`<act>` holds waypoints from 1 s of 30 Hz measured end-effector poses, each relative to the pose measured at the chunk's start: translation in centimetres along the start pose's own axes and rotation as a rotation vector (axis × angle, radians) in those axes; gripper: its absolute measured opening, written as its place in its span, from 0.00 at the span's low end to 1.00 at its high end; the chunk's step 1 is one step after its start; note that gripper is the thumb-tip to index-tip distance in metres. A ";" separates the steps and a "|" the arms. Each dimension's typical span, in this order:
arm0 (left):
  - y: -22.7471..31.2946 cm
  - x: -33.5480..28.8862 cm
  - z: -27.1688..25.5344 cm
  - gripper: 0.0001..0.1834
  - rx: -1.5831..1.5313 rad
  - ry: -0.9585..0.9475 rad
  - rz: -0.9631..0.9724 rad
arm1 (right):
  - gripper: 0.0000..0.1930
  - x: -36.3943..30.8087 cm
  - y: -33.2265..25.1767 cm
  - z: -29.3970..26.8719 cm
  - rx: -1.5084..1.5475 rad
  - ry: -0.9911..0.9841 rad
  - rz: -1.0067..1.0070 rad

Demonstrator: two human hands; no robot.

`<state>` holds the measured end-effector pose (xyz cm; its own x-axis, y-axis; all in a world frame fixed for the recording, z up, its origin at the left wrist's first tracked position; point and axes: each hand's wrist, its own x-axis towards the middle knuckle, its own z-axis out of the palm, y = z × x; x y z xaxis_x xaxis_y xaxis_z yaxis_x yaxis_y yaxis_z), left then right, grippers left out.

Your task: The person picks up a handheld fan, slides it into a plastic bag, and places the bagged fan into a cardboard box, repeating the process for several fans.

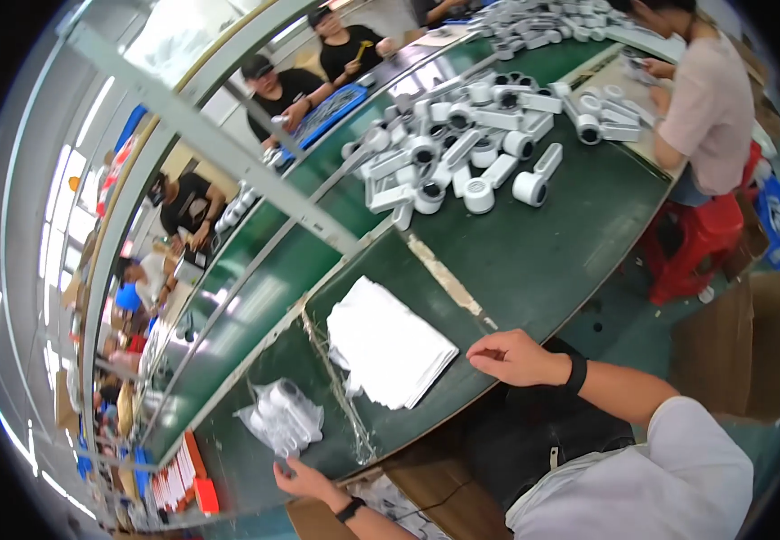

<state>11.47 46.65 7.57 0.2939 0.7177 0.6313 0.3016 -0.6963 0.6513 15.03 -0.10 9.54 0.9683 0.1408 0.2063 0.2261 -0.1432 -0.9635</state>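
My left hand (307,480) is at the table's near edge, fingers apart and holding nothing. Just beyond its fingertips lies a clear plastic bag (284,421) with a white, rounded device inside. Over the edge farther right, my right hand (520,358) is loosely curled, with a gap between thumb and fingers and nothing visible in it. To its left lies a stack of flat white sheets or bags (388,342), apart from the hand. A large heap of white devices (462,148) with round heads and flat arms covers the table beyond.
Below the table edge stands an open cardboard box (426,490) holding plastic-wrapped items. Orange-red bins (194,454) sit at the far left. A metal frame (228,153) crosses above the green table (534,243). Co-workers sit across it; a person (709,108) on a red stool (698,238) works at right.
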 end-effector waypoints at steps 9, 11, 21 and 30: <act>12.0 -11.1 -0.8 0.09 -0.693 -0.536 -0.195 | 0.18 9.0 2.5 -17.6 -0.763 0.630 -0.063; 11.7 -12.4 0.7 0.09 -0.665 -0.608 -0.221 | 0.23 10.8 5.2 -21.3 -0.954 0.609 -0.059; 10.4 -12.4 1.5 0.08 -0.706 -0.624 -0.240 | 0.30 13.3 5.9 -25.2 -1.464 0.263 0.093; 20.6 -11.2 3.0 0.10 -0.456 -0.680 0.479 | 0.14 8.6 1.3 -20.4 -0.980 0.188 -0.018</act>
<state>17.08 24.29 12.63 0.8031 0.1010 0.5872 -0.3291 -0.7463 0.5786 25.85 -19.09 13.56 0.9458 0.0056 0.3246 0.1466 -0.8996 -0.4114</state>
